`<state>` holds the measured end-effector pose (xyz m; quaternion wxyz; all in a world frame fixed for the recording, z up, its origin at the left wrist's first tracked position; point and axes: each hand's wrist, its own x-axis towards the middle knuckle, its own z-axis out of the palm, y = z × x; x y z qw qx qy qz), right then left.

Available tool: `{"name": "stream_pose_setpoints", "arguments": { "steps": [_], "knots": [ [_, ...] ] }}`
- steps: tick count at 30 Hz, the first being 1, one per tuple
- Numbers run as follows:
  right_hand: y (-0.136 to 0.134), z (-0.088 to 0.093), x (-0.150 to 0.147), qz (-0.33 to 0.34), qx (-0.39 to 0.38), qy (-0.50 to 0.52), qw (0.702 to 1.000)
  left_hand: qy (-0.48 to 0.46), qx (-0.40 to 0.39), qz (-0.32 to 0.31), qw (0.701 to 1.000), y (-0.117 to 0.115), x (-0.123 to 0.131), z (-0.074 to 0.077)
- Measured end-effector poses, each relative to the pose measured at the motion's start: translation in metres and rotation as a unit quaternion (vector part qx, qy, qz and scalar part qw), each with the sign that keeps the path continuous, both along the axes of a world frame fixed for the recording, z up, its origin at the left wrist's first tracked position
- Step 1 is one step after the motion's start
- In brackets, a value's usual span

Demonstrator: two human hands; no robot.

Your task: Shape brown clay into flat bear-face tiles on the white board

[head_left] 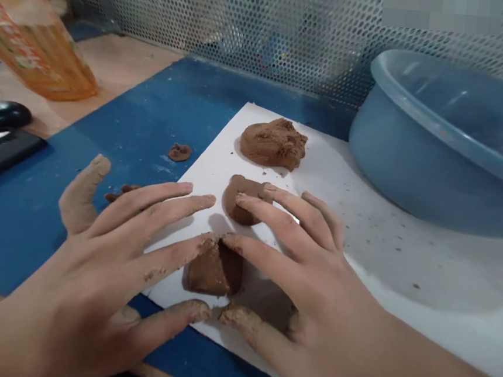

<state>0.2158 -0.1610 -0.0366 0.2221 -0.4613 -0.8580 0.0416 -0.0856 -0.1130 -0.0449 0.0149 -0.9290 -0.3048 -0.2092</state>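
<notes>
A small brown clay block (209, 271) with slanted faces lies on a white sheet (324, 165). My left hand (107, 275) and my right hand (309, 281) bracket it, fingers spread, index fingertips meeting at its far peak. Both thumbs stick out just past its near edge, apart from each other. Clay smears cover several fingertips and my left little finger. Under my right middle and ring fingertips is a flat rounded clay piece (243, 208) with an ear-like bump; whether they touch it I cannot tell. Farther back rests a larger rough clay lump (273, 143).
At right a blue basin (436, 140) stands on the sheet. Clay scraps (179, 152) lie on the blue mat (139, 114). A bottle of orange liquid (39, 47), a black rounded object (3, 116) and a dark flat case (3, 158) are at left. Perforated metal mesh (248, 30) runs behind.
</notes>
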Motion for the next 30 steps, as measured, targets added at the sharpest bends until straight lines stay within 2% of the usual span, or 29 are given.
{"name": "stream_pose_setpoints", "arguments": {
  "steps": [8, 14, 18, 23, 27, 30],
  "knots": [
    [-0.003, 0.003, -0.001, -0.006, 0.011, 0.005, 1.000, -0.036, -0.026, 0.006, 0.999, -0.008, -0.001, 0.007],
    [-0.007, 0.005, 0.000, -0.008, 0.029, 0.012, 0.999, -0.050, 0.015, -0.019, 0.998, -0.013, -0.004, 0.008],
    [-0.010, 0.005, 0.001, -0.007, 0.028, 0.023, 0.999, -0.048, 0.011, -0.021, 0.999, -0.011, -0.005, 0.007],
    [-0.013, 0.004, 0.006, 0.017, 0.010, -0.004, 1.000, -0.022, -0.006, -0.035, 0.999, -0.012, -0.007, 0.009],
    [-0.012, 0.002, 0.009, 0.058, 0.005, -0.028, 0.998, -0.047, -0.023, -0.021, 0.998, -0.012, -0.007, 0.011],
    [-0.011, 0.002, 0.009, 0.054, 0.021, -0.018, 0.998, -0.032, -0.010, -0.024, 0.999, -0.011, -0.007, 0.013]
  ]
}}
